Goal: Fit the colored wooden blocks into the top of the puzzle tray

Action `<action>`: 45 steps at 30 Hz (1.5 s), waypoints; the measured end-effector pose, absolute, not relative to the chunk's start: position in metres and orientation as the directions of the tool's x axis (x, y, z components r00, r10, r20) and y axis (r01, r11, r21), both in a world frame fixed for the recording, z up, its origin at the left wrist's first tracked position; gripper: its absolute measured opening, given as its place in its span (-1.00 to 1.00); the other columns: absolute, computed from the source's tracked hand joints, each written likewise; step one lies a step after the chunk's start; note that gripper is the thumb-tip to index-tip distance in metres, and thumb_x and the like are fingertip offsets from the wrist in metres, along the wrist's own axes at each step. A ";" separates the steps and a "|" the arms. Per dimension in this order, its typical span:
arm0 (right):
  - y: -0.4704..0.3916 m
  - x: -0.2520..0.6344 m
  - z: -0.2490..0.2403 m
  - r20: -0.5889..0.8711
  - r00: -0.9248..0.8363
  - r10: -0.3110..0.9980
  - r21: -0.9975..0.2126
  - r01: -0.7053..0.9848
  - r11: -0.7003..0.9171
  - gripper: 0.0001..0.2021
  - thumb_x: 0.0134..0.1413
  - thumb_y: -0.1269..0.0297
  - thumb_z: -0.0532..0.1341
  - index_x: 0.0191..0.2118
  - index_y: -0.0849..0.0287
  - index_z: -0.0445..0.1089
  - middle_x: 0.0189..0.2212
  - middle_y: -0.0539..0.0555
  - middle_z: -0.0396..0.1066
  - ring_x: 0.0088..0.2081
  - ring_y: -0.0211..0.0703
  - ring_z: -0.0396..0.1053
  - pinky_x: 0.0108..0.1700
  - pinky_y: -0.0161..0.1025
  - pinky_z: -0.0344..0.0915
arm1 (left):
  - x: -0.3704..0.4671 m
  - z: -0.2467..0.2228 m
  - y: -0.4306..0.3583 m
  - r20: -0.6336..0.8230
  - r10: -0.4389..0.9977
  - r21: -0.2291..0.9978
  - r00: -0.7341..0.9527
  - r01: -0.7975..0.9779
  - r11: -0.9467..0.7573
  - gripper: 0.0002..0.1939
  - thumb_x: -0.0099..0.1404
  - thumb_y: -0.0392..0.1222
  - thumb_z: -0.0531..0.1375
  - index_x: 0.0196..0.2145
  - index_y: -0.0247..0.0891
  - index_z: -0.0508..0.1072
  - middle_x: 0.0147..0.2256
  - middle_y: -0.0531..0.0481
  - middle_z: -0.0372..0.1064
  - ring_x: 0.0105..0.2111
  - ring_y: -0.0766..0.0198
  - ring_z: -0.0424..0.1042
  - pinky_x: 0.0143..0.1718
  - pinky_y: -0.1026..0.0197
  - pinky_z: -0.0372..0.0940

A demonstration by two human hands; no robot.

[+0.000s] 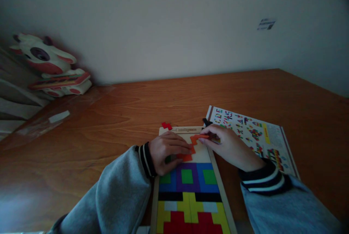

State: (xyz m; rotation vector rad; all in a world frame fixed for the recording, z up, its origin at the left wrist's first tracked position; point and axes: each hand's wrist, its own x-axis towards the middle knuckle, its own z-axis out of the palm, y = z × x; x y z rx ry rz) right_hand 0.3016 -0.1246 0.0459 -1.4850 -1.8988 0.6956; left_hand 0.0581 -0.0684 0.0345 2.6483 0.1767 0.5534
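Observation:
A wooden-framed puzzle board (223, 194) lies in front of me, its near part filled with red, yellow, black, blue, purple and green pieces. My left hand (169, 149) rests on the board's upper left, fingers stretched out and thumb apart, touching orange pieces (185, 157) that it partly covers. A bit of green shows beneath its palm. At the upper right of the board, my right hand (225, 143) pinches an orange puzzle piece (201, 136) between thumb and fingers. That piece is close to or touching the orange ones beside it.
A red piece (167, 126) lies at the board's top left corner, and a black piece (207, 122) at its top right. A printed pattern sheet (252, 128) lies to the right. A toy cow with a keyboard (58, 67) stands at the back left of the wooden table (122, 117), near the wall.

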 end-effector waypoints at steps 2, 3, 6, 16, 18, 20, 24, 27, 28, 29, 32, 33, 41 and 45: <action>-0.125 0.301 0.047 0.161 -0.170 0.972 -0.727 0.646 0.233 -0.93 0.12 0.33 0.21 -0.27 0.14 0.42 -0.31 0.06 0.49 -0.27 -0.16 0.45 -0.19 -0.20 0.38 | 0.059 0.031 -0.067 0.362 0.210 0.438 0.908 0.034 -0.899 -0.67 0.30 -0.22 0.13 0.02 -0.27 0.42 -0.01 -0.17 0.44 -0.02 0.14 0.41 0.03 0.03 0.30; -0.125 0.301 0.048 0.165 -0.167 0.972 -0.723 0.650 0.235 -0.93 0.12 0.34 0.20 -0.28 0.14 0.42 -0.31 0.07 0.49 -0.28 -0.16 0.45 -0.19 -0.19 0.39 | 0.060 0.029 -0.066 0.375 0.212 0.434 0.902 0.031 -0.900 -0.68 0.31 -0.21 0.13 0.01 -0.27 0.43 -0.02 -0.17 0.45 -0.02 0.15 0.41 0.03 0.05 0.31; -0.125 0.301 0.050 0.188 -0.159 0.969 -0.693 0.678 0.246 -0.93 0.12 0.36 0.19 -0.29 0.13 0.43 -0.31 0.06 0.51 -0.26 -0.14 0.45 -0.19 -0.17 0.38 | 0.061 0.023 -0.062 0.428 0.211 0.414 0.879 0.017 -0.910 -0.73 0.34 -0.22 0.13 -0.03 -0.26 0.45 -0.06 -0.14 0.48 -0.03 0.20 0.43 0.02 0.12 0.33; -0.124 0.309 0.045 0.179 -0.290 0.940 -0.554 0.760 0.340 -0.80 0.05 0.47 0.21 -0.25 0.05 0.51 -0.22 0.02 0.55 -0.18 -0.12 0.49 -0.07 -0.12 0.38 | 0.060 0.020 -0.060 0.468 0.253 0.396 0.847 0.056 -0.917 -0.76 0.37 -0.25 0.09 -0.07 -0.32 0.47 -0.11 -0.18 0.49 -0.04 0.21 0.44 0.03 0.11 0.37; -0.125 0.310 0.046 0.165 -0.334 0.928 -0.539 0.757 0.368 -0.78 0.05 0.49 0.21 -0.26 0.02 0.52 -0.21 0.00 0.55 -0.15 -0.12 0.48 -0.05 -0.11 0.37 | 0.059 0.019 -0.061 0.440 0.255 0.406 0.861 0.063 -0.912 -0.74 0.36 -0.24 0.11 -0.05 -0.33 0.46 -0.09 -0.19 0.48 -0.03 0.20 0.43 0.04 0.12 0.36; -0.126 0.311 0.047 0.151 -0.365 0.919 -0.532 0.753 0.387 -0.78 0.05 0.48 0.22 -0.26 0.00 0.52 -0.22 -0.02 0.55 -0.13 -0.10 0.48 -0.03 -0.09 0.37 | 0.058 0.018 -0.062 0.426 0.282 0.417 0.860 0.090 -0.905 -0.73 0.37 -0.26 0.09 -0.02 -0.33 0.44 -0.05 -0.18 0.45 -0.02 0.21 0.43 0.04 0.14 0.37; -0.127 0.312 0.045 0.145 -0.366 0.919 -0.536 0.752 0.384 -0.79 0.07 0.44 0.21 -0.26 -0.02 0.53 -0.22 -0.03 0.56 -0.17 -0.10 0.49 -0.05 -0.07 0.38 | 0.058 0.014 -0.062 0.424 0.310 0.417 0.851 0.121 -0.901 -0.70 0.39 -0.27 0.05 0.04 -0.29 0.41 0.05 -0.18 0.38 0.03 0.21 0.40 0.06 0.15 0.36; -0.127 0.313 0.045 0.170 -0.347 0.922 -0.560 0.736 0.380 -0.82 0.08 0.42 0.21 -0.26 0.00 0.52 -0.23 -0.02 0.56 -0.20 -0.13 0.49 -0.07 -0.10 0.39 | 0.058 0.011 -0.061 0.423 0.277 0.412 0.863 0.089 -0.907 -0.69 0.40 -0.29 0.04 0.04 -0.30 0.41 0.04 -0.17 0.40 0.07 0.21 0.37 0.11 0.11 0.32; -0.126 0.312 0.045 0.195 -0.335 0.922 -0.568 0.728 0.385 -0.83 0.08 0.42 0.21 -0.27 0.01 0.51 -0.23 -0.01 0.55 -0.19 -0.13 0.49 -0.06 -0.10 0.38 | 0.058 0.011 -0.060 0.427 0.267 0.412 0.864 0.077 -0.908 -0.69 0.39 -0.29 0.04 0.04 -0.30 0.41 0.03 -0.16 0.41 0.07 0.21 0.37 0.12 0.10 0.32; -0.127 0.312 0.046 0.229 -0.324 0.918 -0.571 0.719 0.396 -0.83 0.09 0.41 0.21 -0.26 0.02 0.51 -0.23 0.00 0.55 -0.17 -0.13 0.48 -0.05 -0.10 0.38 | 0.058 0.010 -0.060 0.432 0.261 0.413 0.863 0.067 -0.908 -0.69 0.39 -0.30 0.04 0.03 -0.30 0.41 0.02 -0.16 0.42 0.08 0.21 0.37 0.12 0.10 0.32; -0.129 0.311 0.048 0.326 -0.336 0.884 -0.534 0.706 0.465 -0.83 0.14 0.40 0.19 -0.23 0.03 0.50 -0.21 0.02 0.52 -0.15 -0.14 0.45 -0.04 -0.11 0.38 | 0.058 0.009 -0.059 0.444 0.253 0.429 0.860 0.044 -0.902 -0.69 0.39 -0.32 0.02 0.02 -0.31 0.42 0.02 -0.17 0.42 0.09 0.20 0.36 0.12 0.08 0.32; -0.131 0.311 0.048 0.343 -0.354 0.870 -0.509 0.708 0.489 -0.82 0.16 0.40 0.18 -0.20 0.03 0.50 -0.20 0.03 0.51 -0.15 -0.15 0.45 -0.06 -0.13 0.39 | 0.058 0.009 -0.060 0.446 0.252 0.433 0.858 0.040 -0.901 -0.70 0.39 -0.33 0.02 0.01 -0.33 0.43 0.02 -0.18 0.42 0.08 0.20 0.36 0.12 0.08 0.32; -0.150 0.314 0.032 0.303 -0.425 0.853 -0.370 0.772 0.516 -0.73 0.23 0.40 0.10 -0.03 0.06 0.46 0.00 0.09 0.43 -0.01 -0.07 0.40 0.03 -0.04 0.39 | 0.060 0.011 -0.062 0.462 0.252 0.394 0.850 0.057 -0.917 -0.72 0.37 -0.32 0.04 -0.03 -0.33 0.44 -0.04 -0.19 0.45 0.01 0.20 0.40 0.06 0.12 0.35; -0.148 0.315 0.031 0.328 -0.450 0.831 -0.302 0.783 0.543 -0.68 0.24 0.41 0.09 0.05 0.06 0.42 0.07 0.08 0.40 0.09 -0.03 0.33 0.13 0.05 0.30 | 0.059 0.014 -0.062 0.456 0.228 0.388 0.860 0.038 -0.921 -0.72 0.36 -0.33 0.02 -0.04 -0.31 0.43 -0.04 -0.19 0.44 0.01 0.20 0.40 0.05 0.11 0.34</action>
